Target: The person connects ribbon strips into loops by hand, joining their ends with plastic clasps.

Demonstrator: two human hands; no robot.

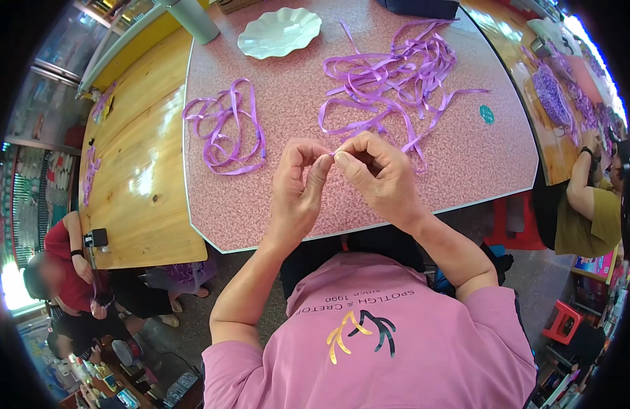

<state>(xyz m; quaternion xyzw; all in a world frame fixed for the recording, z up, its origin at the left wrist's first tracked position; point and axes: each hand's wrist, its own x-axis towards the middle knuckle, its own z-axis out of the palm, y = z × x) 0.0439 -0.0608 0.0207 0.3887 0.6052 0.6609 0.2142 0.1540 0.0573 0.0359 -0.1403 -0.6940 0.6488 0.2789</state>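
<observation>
Ribbon of narrow, shiny purple fabric (333,154) appears to be pinched between two bare hands above a pink speckled surface with a pale edge (260,211); only a tiny piece is left showing. It is gripped between thumb and forefinger by the left hand (298,177), and likewise by the right hand (379,170), the fingertips nearly meeting. Beyond the right hand, a tangled heap of purple ribbon (424,60) is spread; to the left, a smaller loose coil of purple ribbon (236,123) is laid. A glossy white, scallop-edged dish (279,32) is set farther back. The pinched piece is probably best kept flat, steady and untwisted, with light, even pressure from both sides; whether it is joined to the heap cannot be told.
</observation>
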